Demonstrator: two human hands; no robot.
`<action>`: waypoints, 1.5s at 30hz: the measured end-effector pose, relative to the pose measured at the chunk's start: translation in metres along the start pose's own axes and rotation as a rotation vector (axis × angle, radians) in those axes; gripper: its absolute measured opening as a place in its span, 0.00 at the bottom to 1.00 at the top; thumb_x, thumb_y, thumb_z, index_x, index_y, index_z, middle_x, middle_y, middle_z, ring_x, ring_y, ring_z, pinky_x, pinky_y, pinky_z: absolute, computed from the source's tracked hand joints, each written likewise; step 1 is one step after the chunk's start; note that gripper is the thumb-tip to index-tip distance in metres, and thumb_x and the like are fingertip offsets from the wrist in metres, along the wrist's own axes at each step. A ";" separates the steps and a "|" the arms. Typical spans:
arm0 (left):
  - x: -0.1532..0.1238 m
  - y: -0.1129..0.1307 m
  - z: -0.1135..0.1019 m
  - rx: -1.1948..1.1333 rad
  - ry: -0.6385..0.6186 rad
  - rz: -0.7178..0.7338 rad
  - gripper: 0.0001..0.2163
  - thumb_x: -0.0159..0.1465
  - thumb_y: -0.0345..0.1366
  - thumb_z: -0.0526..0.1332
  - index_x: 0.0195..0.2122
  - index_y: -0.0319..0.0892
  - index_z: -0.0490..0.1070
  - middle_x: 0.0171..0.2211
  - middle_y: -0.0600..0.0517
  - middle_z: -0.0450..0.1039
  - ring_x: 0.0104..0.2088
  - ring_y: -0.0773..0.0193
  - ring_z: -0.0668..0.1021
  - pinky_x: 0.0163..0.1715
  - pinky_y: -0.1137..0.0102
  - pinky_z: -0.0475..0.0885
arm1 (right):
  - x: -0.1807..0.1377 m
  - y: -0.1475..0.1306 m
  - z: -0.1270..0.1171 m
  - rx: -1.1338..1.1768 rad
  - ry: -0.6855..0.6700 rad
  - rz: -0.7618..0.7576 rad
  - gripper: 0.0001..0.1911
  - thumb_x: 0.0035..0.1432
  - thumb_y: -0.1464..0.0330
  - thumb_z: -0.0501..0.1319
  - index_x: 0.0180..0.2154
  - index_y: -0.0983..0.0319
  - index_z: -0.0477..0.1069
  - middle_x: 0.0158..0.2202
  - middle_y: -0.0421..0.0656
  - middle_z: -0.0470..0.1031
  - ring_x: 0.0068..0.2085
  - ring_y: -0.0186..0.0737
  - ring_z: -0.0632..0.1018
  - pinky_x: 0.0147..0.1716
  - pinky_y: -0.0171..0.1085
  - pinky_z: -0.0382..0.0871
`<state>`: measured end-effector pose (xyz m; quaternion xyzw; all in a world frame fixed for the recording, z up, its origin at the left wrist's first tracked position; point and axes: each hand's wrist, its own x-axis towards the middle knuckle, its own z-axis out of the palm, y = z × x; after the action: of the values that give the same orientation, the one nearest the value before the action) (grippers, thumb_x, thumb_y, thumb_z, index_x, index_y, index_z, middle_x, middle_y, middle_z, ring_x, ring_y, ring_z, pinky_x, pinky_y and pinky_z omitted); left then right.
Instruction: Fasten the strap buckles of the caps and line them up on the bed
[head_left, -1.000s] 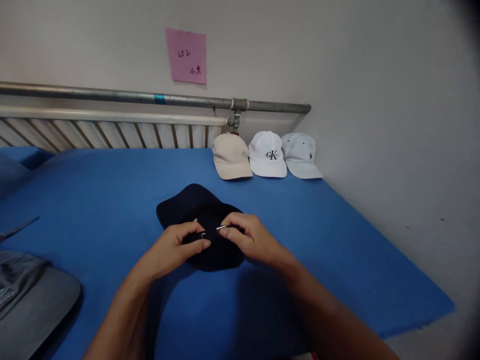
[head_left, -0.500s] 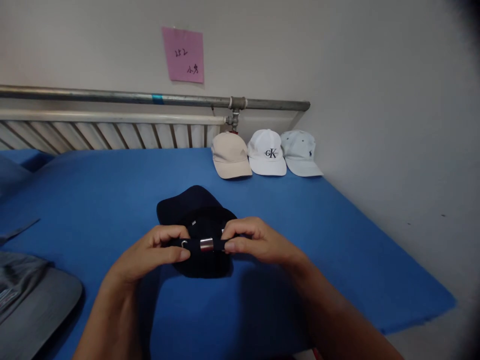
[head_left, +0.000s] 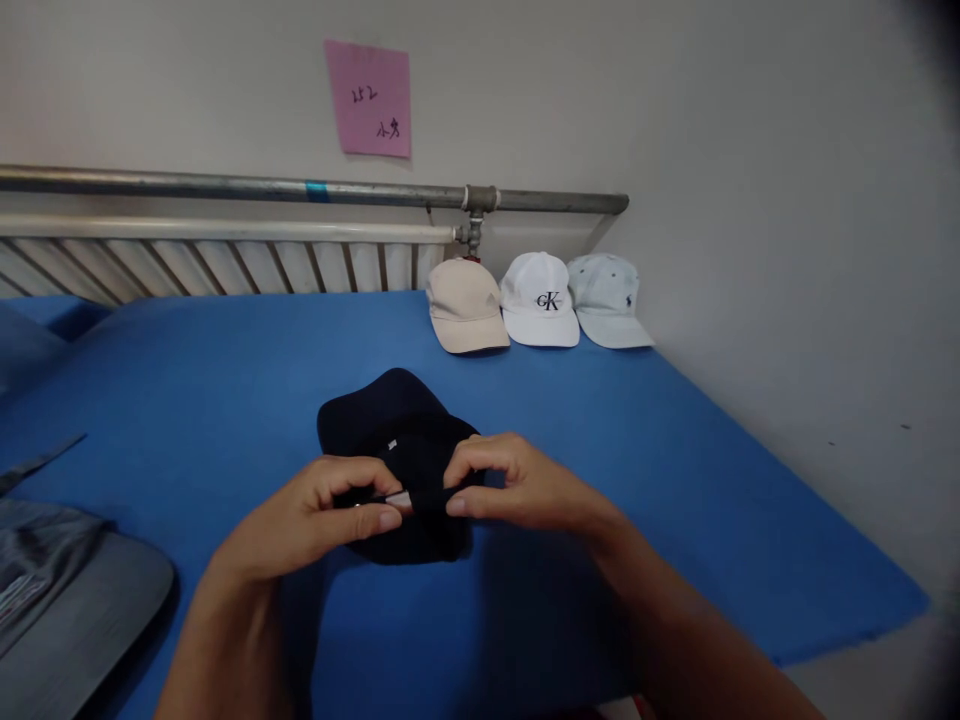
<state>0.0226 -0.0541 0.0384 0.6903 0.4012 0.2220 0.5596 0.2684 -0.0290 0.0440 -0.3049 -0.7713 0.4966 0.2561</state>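
Observation:
A dark navy baseball cap [head_left: 386, 405] lies on the blue table, its brim pointing away from me to the upper left and its inside partly showing. Its back strap runs level between my two hands. My left hand [head_left: 337, 510] pinches the strap at the metal buckle [head_left: 400, 498], thumb in front and fingers behind. Farther right, my right hand [head_left: 510, 482] grips the same strap between thumb and forefinger. The fingertips behind the strap are partly hidden.
Along the far edge stand a beige cap [head_left: 466, 310], a white cap [head_left: 540, 302] and a pale blue cap [head_left: 609, 303]. A grey cap [head_left: 97, 600] lies at near left on the blue table [head_left: 225, 400]. Behind are a radiator [head_left: 247, 265] and a metal pipe [head_left: 225, 185].
My left hand has slid right along the strap onto the buckle. The buckle has tilted and shifted slightly left, showing less of its face. My right hand keeps its grip.

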 end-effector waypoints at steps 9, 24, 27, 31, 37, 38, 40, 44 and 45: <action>-0.001 -0.004 -0.004 -0.144 -0.036 0.008 0.04 0.60 0.37 0.64 0.33 0.43 0.76 0.27 0.56 0.69 0.27 0.70 0.67 0.27 0.75 0.63 | -0.004 0.008 -0.002 0.324 0.132 0.045 0.06 0.49 0.73 0.67 0.33 0.61 0.74 0.30 0.36 0.72 0.32 0.30 0.71 0.35 0.32 0.66; -0.012 -0.022 -0.012 -0.260 -0.135 0.328 0.08 0.57 0.44 0.65 0.29 0.46 0.77 0.24 0.49 0.71 0.28 0.59 0.74 0.32 0.62 0.70 | 0.012 0.055 0.000 -0.426 0.405 -0.226 0.24 0.56 0.81 0.52 0.51 0.56 0.69 0.51 0.45 0.72 0.54 0.41 0.71 0.56 0.49 0.63; -0.011 -0.024 -0.010 -0.259 -0.141 0.299 0.11 0.54 0.48 0.65 0.26 0.46 0.76 0.22 0.48 0.71 0.26 0.58 0.74 0.31 0.61 0.71 | 0.014 0.061 0.004 -0.466 0.295 -0.227 0.26 0.55 0.83 0.50 0.49 0.57 0.71 0.54 0.47 0.69 0.55 0.41 0.69 0.55 0.49 0.64; -0.010 -0.029 -0.011 -0.277 -0.158 0.298 0.11 0.51 0.49 0.66 0.25 0.47 0.77 0.20 0.48 0.71 0.25 0.58 0.74 0.30 0.61 0.71 | 0.016 0.070 0.003 -0.492 0.208 -0.177 0.27 0.50 0.86 0.50 0.46 0.58 0.73 0.56 0.47 0.65 0.57 0.41 0.68 0.55 0.48 0.65; -0.012 -0.032 -0.013 -0.279 -0.054 0.253 0.19 0.47 0.58 0.63 0.17 0.46 0.71 0.16 0.48 0.69 0.20 0.58 0.73 0.26 0.61 0.70 | 0.017 0.076 0.001 -0.475 0.191 -0.187 0.27 0.50 0.85 0.51 0.45 0.57 0.73 0.53 0.45 0.67 0.55 0.40 0.70 0.54 0.46 0.65; -0.013 -0.031 -0.013 -0.283 -0.067 0.261 0.19 0.48 0.58 0.63 0.18 0.46 0.72 0.16 0.48 0.69 0.20 0.58 0.73 0.26 0.61 0.71 | 0.018 0.076 0.002 -0.464 0.192 -0.189 0.26 0.50 0.85 0.50 0.44 0.58 0.73 0.50 0.45 0.70 0.51 0.38 0.72 0.52 0.43 0.67; -0.013 -0.027 -0.012 -0.293 -0.128 0.286 0.18 0.49 0.57 0.63 0.20 0.45 0.74 0.17 0.47 0.70 0.22 0.57 0.74 0.27 0.61 0.71 | 0.019 0.077 0.004 -0.425 0.221 -0.188 0.24 0.51 0.84 0.50 0.43 0.58 0.74 0.42 0.42 0.74 0.44 0.36 0.75 0.47 0.40 0.69; -0.008 -0.020 -0.011 -0.416 0.081 0.347 0.14 0.55 0.50 0.63 0.30 0.45 0.77 0.22 0.48 0.73 0.26 0.57 0.75 0.31 0.61 0.71 | 0.024 0.081 0.008 -0.272 0.346 -0.164 0.16 0.57 0.79 0.51 0.38 0.59 0.74 0.37 0.41 0.76 0.39 0.35 0.76 0.43 0.38 0.69; -0.005 -0.019 -0.011 -0.438 0.224 0.329 0.12 0.57 0.47 0.63 0.32 0.44 0.77 0.23 0.49 0.73 0.27 0.59 0.74 0.32 0.63 0.71 | 0.024 0.083 0.007 -0.227 0.381 -0.150 0.13 0.58 0.77 0.52 0.38 0.59 0.74 0.37 0.41 0.76 0.39 0.35 0.76 0.43 0.38 0.69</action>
<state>0.0057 -0.0510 0.0238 0.5800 0.2857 0.4661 0.6039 0.2645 0.0109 -0.0329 -0.3618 -0.7803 0.3198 0.3975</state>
